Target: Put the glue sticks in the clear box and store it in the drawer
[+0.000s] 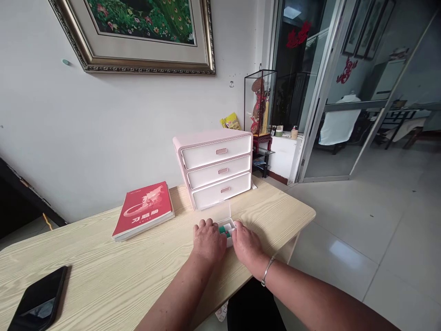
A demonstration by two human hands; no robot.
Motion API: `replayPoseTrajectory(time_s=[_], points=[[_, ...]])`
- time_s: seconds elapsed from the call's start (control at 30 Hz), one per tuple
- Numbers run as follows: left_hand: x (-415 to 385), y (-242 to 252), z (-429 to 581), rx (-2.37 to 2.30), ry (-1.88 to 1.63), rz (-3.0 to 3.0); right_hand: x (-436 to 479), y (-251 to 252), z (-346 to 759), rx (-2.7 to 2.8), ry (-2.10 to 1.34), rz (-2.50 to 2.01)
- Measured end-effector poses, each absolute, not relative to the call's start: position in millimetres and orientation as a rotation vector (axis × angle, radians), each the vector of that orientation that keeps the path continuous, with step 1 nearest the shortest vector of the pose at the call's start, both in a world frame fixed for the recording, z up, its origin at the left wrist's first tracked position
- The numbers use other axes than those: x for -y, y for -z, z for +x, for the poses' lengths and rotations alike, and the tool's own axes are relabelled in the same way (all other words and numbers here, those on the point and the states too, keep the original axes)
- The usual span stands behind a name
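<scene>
Sm. white rect. plastic box (pixel 230 242) w/ clear lid (pixel 222 211) up, green-&-white tubes (pixel 223 228) inside, in front of pink-&-white 3-drawer plastic cabinet (pixel 220 171). L hand (pixel 208 240) over box's left part, R hand (pixel 247 244) at right rim; fingertips partly hidden, can't tell if either's grasping.

White wall (pixel 138 115), glossy tiled floor (pixel 396 225)

**Covered and cut parts**

The left hand (pixel 209 240) and right hand (pixel 246 242) hide parts of the box (pixel 230 242). The drawers (pixel 217 166) cover the lower part of the bag (pixel 233 121); its print is too small to read. The top edge cuts the painting (pixel 148 23); the bottom edge, the phone (pixel 40 296).
</scene>
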State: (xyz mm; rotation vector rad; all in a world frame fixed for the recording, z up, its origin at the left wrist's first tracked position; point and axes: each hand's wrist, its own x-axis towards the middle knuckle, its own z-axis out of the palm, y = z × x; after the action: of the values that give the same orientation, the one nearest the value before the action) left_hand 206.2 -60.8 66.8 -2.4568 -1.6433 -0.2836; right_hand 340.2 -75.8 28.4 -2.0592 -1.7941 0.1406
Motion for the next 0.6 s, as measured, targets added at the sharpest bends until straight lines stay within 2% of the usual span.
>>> replayPoseTrajectory(time_s=[0.47,0.6], points=[[66.9,-78.1,210.1,1.527,0.082,-2.442,77.2,-28.5,339.2,1.769,-0.168,-2.065],[66.7,-77.1,210.3,1.728,0.177,-2.424,75.0,-25.3,338.7,1.746,-0.161,-2.094]])
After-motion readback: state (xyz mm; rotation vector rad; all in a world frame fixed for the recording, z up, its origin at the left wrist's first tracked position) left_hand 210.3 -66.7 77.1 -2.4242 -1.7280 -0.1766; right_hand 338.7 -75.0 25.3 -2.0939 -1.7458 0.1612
